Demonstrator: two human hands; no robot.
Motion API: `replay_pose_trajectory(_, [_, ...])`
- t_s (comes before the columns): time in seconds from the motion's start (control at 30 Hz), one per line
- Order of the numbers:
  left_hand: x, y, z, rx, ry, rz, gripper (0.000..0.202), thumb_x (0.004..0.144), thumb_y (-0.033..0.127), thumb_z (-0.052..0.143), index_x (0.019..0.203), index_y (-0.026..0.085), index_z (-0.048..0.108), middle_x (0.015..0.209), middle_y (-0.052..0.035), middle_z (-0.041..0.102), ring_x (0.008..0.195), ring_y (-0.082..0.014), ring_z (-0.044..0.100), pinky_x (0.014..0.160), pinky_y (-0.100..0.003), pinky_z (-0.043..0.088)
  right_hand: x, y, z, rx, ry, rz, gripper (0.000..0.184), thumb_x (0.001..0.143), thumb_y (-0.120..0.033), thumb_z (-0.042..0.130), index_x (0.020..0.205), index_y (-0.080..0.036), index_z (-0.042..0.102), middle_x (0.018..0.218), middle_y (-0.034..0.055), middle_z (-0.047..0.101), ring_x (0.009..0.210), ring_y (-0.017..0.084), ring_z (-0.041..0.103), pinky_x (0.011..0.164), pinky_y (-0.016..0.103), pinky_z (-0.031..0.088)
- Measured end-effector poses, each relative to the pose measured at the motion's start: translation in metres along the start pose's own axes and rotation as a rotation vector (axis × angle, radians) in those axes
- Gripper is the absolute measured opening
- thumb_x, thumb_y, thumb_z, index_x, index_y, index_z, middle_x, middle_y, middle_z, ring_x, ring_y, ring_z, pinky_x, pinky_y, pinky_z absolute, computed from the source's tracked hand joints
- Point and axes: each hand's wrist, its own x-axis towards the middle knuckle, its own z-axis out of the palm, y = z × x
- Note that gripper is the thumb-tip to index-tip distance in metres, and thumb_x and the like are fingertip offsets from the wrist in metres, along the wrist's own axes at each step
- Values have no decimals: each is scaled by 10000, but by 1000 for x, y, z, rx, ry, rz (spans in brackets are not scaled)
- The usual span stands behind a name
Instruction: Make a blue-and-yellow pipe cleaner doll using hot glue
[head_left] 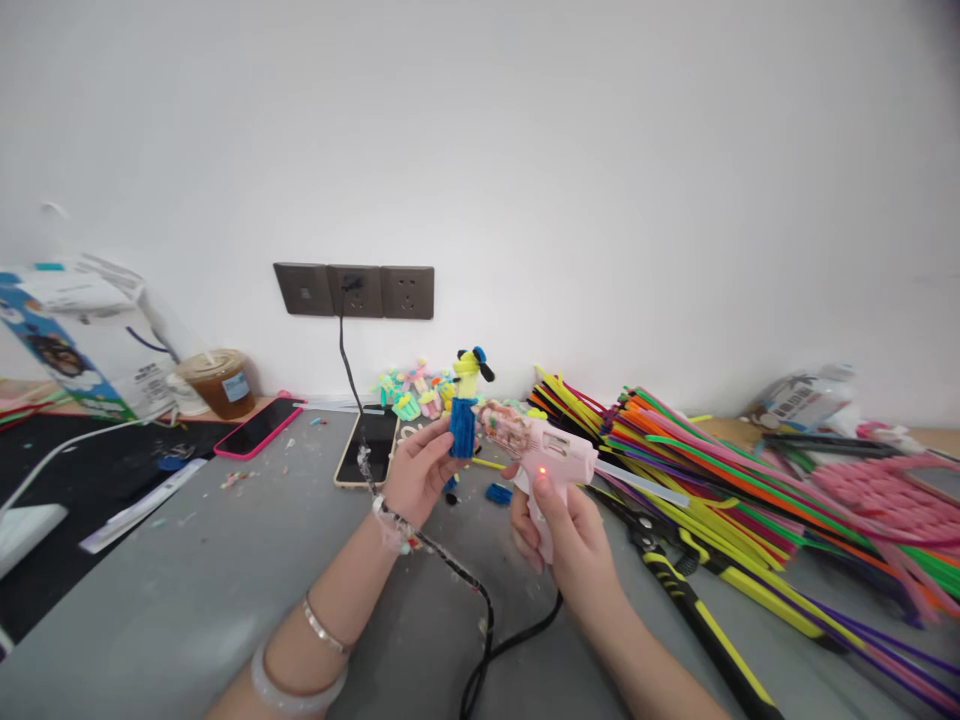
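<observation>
Between the fingers of my left hand [421, 470] is a small pipe-cleaner figure [463, 428], blue below and yellow above, with black and blue bits at its top. My right hand [566, 535] is wrapped round a pink glue gun [551, 448] with a red light on its body. A translucent glue stick [645, 482] juts from the gun's back end. The nozzle points left, close beside the figure's blue part; whether they touch I cannot tell. A small blue piece [498, 493] lies on the table below the gun.
Colourful pipe cleaners [705, 470] and yellow-black pliers [675, 590] lie at right. The gun's black cord [457, 572] crosses my left wrist toward the wall socket [356, 290]. Two phones [259, 428], a drink cup [221, 385] and small pastel figures [416, 390] stand or lie farther back.
</observation>
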Motion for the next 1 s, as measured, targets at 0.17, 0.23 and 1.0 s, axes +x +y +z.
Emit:
replay_pose_trajectory(0.17, [1,1,1,-18,0,25,382,534,226,918,885,143,790,799,-33,797,633,-129,721,603,-188,599,1,1,0,11,-13,16,549,787,-714,601,813,-174,510,455,-108,390,299,36,315,316,162,258])
replay_pose_trajectory(0.23, [1,2,1,-25,-8,39,380,529,235,922,876,149,793,788,-30,795,635,-128,720,598,-185,597,1,1,0,22,-24,28,550,784,-718,601,803,-178,498,455,-108,392,299,35,315,316,157,252])
replay_pose_trajectory(1.0, [3,-1,-3,43,-25,93,380,519,252,925,869,179,801,809,-31,789,643,-124,700,604,-201,575,-2,-2,0,53,-19,16,537,795,-704,604,791,-174,520,442,-101,396,297,38,314,321,162,247])
